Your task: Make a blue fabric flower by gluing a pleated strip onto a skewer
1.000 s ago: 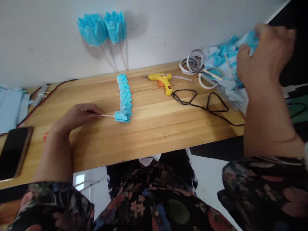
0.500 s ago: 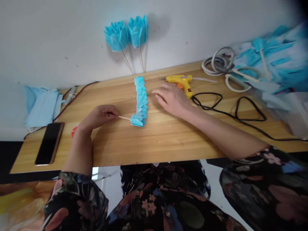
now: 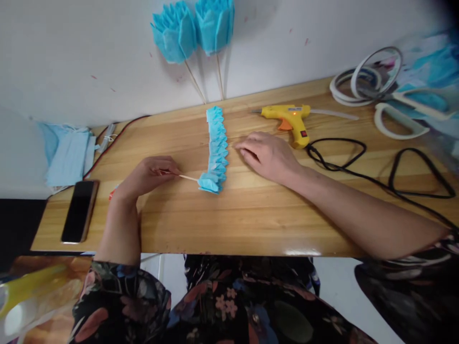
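Observation:
My left hand pinches a thin wooden stick. The stick's right end runs into a rolled blue piece at the near end of a pleated blue strip, which lies lengthwise on the wooden table. To the right of the strip, my right hand rests near the tabletop, its fingers curled together and apart from the strip; whether it holds anything small is hidden. Beyond my right hand lies a yellow glue gun with a glue stick at its back.
Two blue flowers on sticks lean against the wall. At left are a phone and blue masks. At right are tape rolls, scissors, a black cable and a heap of blue material.
The camera view has shifted, so the wall flowers sit higher and the glue gun farther right. My left hand keeps its pinch on the stick. My right hand's fingers have drawn slightly closer together.

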The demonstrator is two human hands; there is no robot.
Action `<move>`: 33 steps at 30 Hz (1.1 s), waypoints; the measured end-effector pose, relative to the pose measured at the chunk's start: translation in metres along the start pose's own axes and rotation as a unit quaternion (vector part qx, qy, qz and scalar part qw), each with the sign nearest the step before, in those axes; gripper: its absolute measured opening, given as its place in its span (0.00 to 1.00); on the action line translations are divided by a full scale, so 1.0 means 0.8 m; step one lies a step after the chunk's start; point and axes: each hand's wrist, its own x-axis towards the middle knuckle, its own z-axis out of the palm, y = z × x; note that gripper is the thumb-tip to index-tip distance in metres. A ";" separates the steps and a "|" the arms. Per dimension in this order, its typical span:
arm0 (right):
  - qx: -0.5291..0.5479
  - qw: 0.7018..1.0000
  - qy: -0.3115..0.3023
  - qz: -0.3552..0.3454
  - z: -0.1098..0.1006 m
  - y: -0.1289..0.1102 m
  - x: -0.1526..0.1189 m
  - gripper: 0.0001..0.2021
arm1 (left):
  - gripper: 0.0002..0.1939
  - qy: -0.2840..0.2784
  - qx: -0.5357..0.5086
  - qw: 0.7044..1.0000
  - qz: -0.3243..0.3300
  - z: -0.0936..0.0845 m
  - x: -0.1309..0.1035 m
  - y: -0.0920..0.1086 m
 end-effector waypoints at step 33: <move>0.103 0.969 0.003 -0.223 0.016 -0.024 -0.010 0.17 | 0.11 -0.070 0.023 0.997 -0.039 -0.012 -0.005 0.011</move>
